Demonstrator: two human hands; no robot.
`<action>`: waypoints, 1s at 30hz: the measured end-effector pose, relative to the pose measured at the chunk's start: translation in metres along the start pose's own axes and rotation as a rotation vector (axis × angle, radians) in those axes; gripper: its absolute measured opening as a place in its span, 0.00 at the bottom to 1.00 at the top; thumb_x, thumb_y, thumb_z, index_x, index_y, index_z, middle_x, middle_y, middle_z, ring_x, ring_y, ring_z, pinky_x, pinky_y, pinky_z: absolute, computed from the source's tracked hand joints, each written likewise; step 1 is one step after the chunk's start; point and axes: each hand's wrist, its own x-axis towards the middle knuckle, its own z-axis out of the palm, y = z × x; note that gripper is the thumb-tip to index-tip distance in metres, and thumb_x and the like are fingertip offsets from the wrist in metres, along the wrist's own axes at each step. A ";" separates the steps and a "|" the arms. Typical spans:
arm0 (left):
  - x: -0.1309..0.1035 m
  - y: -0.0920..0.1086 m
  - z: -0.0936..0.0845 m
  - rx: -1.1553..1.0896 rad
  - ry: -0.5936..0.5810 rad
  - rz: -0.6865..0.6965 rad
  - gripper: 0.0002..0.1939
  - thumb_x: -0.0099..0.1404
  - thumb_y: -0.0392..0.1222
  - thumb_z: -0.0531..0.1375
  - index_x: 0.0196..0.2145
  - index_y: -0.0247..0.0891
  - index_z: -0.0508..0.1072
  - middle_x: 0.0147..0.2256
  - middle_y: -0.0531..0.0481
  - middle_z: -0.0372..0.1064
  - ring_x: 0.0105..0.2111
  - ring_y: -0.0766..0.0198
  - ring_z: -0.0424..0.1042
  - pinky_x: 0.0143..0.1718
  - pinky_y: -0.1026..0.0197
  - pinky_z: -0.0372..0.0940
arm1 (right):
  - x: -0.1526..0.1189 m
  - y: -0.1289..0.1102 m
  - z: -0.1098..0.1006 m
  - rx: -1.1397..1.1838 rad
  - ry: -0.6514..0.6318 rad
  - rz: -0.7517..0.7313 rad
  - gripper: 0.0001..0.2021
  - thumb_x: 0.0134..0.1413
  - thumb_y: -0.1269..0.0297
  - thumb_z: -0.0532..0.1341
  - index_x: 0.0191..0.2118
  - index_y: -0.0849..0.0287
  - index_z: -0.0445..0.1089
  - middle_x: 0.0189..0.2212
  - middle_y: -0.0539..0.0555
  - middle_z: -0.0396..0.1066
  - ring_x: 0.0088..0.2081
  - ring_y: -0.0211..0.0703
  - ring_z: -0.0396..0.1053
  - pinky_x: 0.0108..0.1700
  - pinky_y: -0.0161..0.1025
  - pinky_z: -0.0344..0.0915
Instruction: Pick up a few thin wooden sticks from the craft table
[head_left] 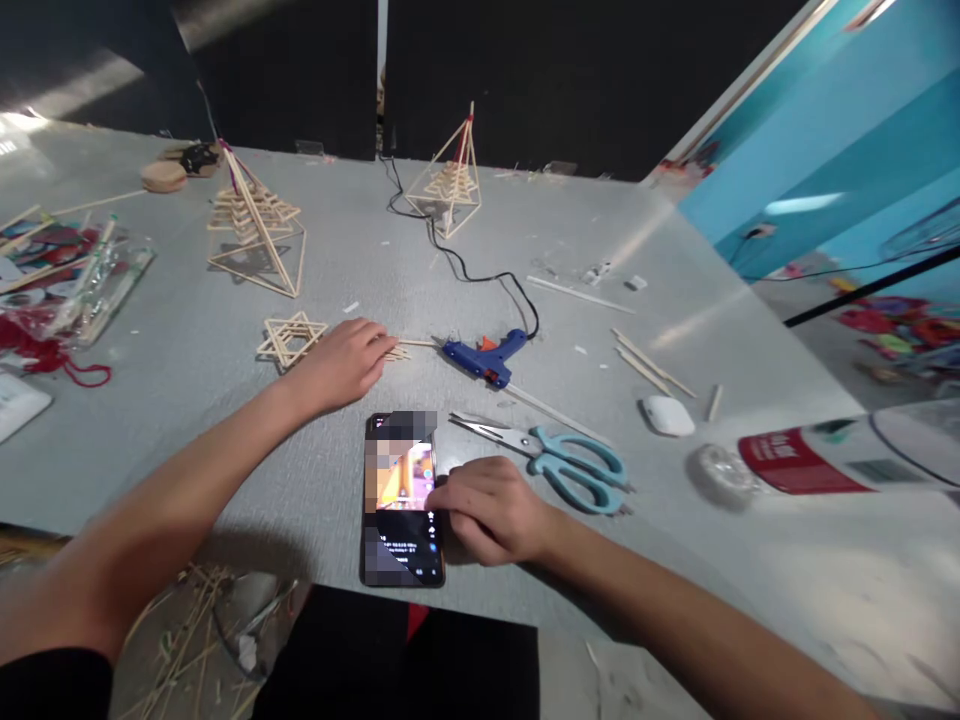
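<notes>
A phone [405, 530] with a lit screen lies near the table's front edge. My right hand [491, 510] is beside it, index finger on the screen's right side and the other fingers curled, holding nothing. Further back, my left hand [351, 358] rests over some short thin sticks [401, 352], its fingers close together; what is under them is hidden. A star-shaped stick frame [291, 340] lies just left of that hand. To the right is a blue glue gun [480, 360] with an orange trigger. Scissors [574, 468] with light blue handles lie right of my right hand.
Two pyramid-shaped stick models [255, 225] [451, 185] stand at the back, a black cable [465, 270] running between them and the glue gun. At right are a white case [667, 415] and a plastic bottle [810, 460]. Plastic packets [97, 280] and red yarn lie at left.
</notes>
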 end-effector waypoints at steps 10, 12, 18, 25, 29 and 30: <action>-0.001 0.007 -0.008 0.137 -0.071 0.013 0.15 0.75 0.41 0.46 0.46 0.35 0.71 0.43 0.42 0.69 0.45 0.55 0.67 0.47 0.53 0.62 | 0.000 0.000 0.000 -0.011 -0.013 -0.015 0.13 0.57 0.76 0.50 0.42 0.57 0.68 0.22 0.46 0.67 0.22 0.36 0.64 0.26 0.36 0.60; -0.002 0.015 -0.013 0.200 -0.100 0.023 0.13 0.73 0.35 0.47 0.43 0.33 0.71 0.41 0.42 0.69 0.42 0.55 0.69 0.43 0.53 0.61 | 0.000 0.000 0.000 -0.015 -0.024 -0.016 0.13 0.57 0.76 0.50 0.42 0.57 0.68 0.22 0.46 0.67 0.21 0.36 0.64 0.26 0.36 0.61; -0.003 0.033 -0.024 0.258 -0.163 -0.046 0.14 0.67 0.26 0.47 0.39 0.32 0.72 0.38 0.41 0.71 0.39 0.53 0.71 0.38 0.52 0.59 | 0.000 -0.001 -0.001 0.082 0.115 0.053 0.14 0.55 0.76 0.51 0.39 0.56 0.71 0.23 0.46 0.72 0.21 0.35 0.67 0.25 0.35 0.63; -0.014 0.030 -0.024 0.106 -0.144 0.063 0.12 0.72 0.34 0.49 0.40 0.36 0.73 0.39 0.45 0.71 0.41 0.56 0.70 0.41 0.53 0.61 | -0.001 0.001 -0.005 0.125 0.223 0.192 0.14 0.57 0.77 0.50 0.37 0.58 0.72 0.26 0.49 0.77 0.23 0.35 0.73 0.27 0.33 0.69; -0.019 0.029 -0.025 0.030 -0.154 0.094 0.14 0.74 0.38 0.49 0.45 0.38 0.74 0.43 0.45 0.72 0.45 0.57 0.70 0.44 0.55 0.61 | -0.002 0.002 -0.004 0.134 0.215 0.195 0.15 0.56 0.77 0.51 0.37 0.57 0.73 0.24 0.48 0.76 0.23 0.36 0.73 0.26 0.34 0.68; -0.020 0.029 -0.025 0.008 -0.158 0.086 0.14 0.74 0.39 0.50 0.45 0.38 0.75 0.43 0.45 0.72 0.45 0.57 0.70 0.44 0.55 0.62 | -0.002 0.002 -0.004 0.136 0.212 0.192 0.15 0.56 0.77 0.51 0.37 0.57 0.73 0.24 0.48 0.76 0.23 0.36 0.73 0.26 0.34 0.67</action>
